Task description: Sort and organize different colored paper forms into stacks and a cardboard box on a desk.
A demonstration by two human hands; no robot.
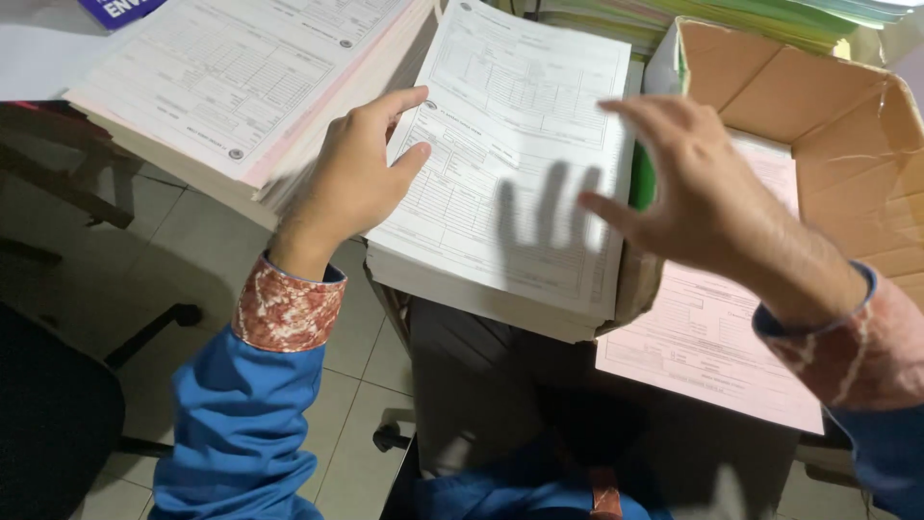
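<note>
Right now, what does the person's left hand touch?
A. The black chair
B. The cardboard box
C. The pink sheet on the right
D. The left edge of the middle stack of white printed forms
D: the left hand rests with its thumb and fingers on the left edge of the middle stack of white forms, while the right hand hovers open above it.

The left hand (351, 178) reaches forward, palm down, with its fingers bent and its thumb sticking out to the side. The right hand (698, 188) is up in the air, open, with fingers spread and a bit blurry. Both arms wear blue sleeves with red patterned cuffs at the wrists.
</note>
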